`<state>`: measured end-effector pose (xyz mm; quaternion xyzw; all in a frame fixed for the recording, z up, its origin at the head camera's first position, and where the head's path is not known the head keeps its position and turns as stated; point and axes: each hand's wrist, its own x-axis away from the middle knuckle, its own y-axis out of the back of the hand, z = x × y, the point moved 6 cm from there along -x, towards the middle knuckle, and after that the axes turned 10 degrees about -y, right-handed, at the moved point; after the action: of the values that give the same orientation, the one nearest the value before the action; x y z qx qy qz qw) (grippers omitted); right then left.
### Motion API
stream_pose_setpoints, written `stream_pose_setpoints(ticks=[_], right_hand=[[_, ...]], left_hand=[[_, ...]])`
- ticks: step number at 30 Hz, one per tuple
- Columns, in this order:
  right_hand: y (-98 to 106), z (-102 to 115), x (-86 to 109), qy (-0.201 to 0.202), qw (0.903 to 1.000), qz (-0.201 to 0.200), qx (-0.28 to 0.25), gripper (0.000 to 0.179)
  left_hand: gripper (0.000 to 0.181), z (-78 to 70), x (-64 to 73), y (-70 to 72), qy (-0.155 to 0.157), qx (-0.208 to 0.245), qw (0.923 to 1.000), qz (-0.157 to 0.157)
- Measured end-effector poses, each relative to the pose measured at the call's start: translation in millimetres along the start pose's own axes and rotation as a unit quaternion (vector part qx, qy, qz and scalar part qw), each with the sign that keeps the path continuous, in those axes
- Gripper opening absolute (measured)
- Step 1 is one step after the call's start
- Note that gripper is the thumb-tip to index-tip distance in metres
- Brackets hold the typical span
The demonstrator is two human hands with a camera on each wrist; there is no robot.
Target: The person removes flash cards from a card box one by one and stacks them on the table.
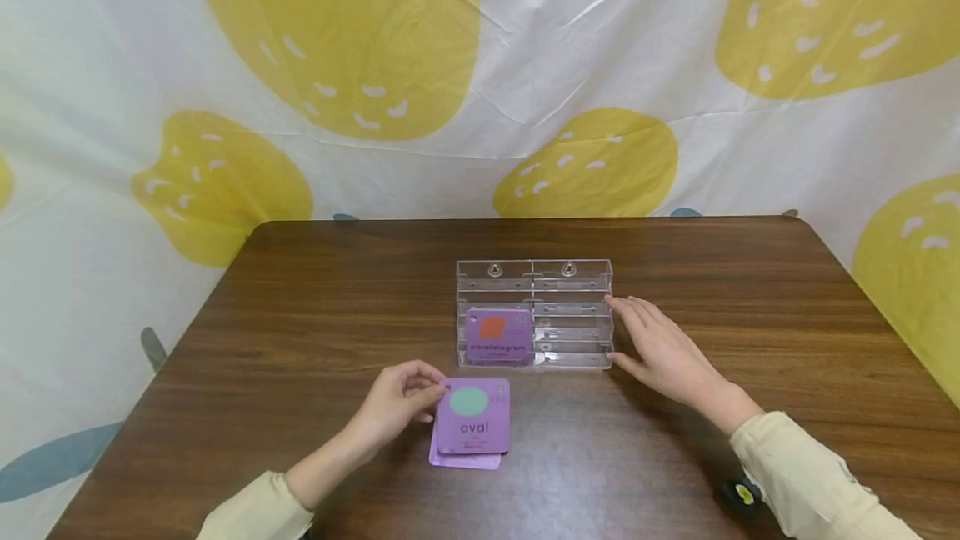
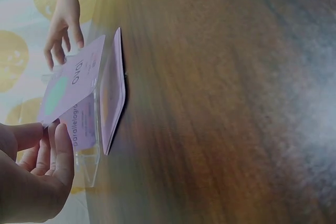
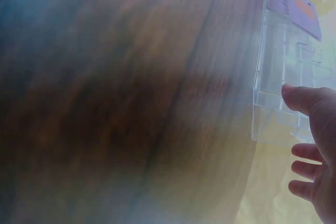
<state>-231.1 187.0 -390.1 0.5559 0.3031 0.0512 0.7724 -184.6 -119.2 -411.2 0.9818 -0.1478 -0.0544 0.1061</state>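
Observation:
My left hand (image 1: 401, 398) pinches the purple oval card (image 1: 474, 427) at its upper left corner, between thumb and fingers. In the left wrist view that card (image 2: 74, 80) is tilted, raised over a small stack of purple cards (image 2: 113, 95) on the table. Behind it stands a clear plastic tiered card rack (image 1: 573, 336) with two columns. A purple parallelogram card (image 1: 498, 350) leans in its front left slot. My right hand (image 1: 667, 348) is at the rack's right side, thumb near the front corner and the other fingers farther back, loosely extended in the right wrist view (image 3: 323, 140).
The brown wooden table (image 1: 337, 298) ends at a white curtain (image 1: 592, 40) printed with yellow fruit. A small black object (image 1: 741, 497) with a yellow mark lies beside the right sleeve (image 1: 806, 469).

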Motion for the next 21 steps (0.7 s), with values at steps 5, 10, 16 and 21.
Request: stream_pose_setpoints(ticks=[5, 10, 16, 21], right_hand=[[-0.2, -0.6, 0.2, -0.003, 1.0, 0.003, -0.002, 0.071], [0.0, -0.5, 0.7, -0.002, 1.0, 0.001, -0.005, 0.071], [-0.7, -0.8, 1.4, -0.004, 1.0, 0.002, -0.005, 0.072], [-1.0, -0.1, 1.0, -0.001, 1.0, 0.002, -0.006, 0.072]], left_hand=[[0.02, 11.0, 0.5, 1.3, 0.032, 0.022, 0.9992, -0.003], [0.022, 24.3, -1.1, 5.5, 0.067, 0.034, 0.9971, -0.012], [0.022, 30.4, -2.6, 6.8, 0.089, 0.026, 0.9955, -0.015], [0.024, 34.5, -1.6, 5.8, 0.102, 0.017, 0.9947, -0.004]])
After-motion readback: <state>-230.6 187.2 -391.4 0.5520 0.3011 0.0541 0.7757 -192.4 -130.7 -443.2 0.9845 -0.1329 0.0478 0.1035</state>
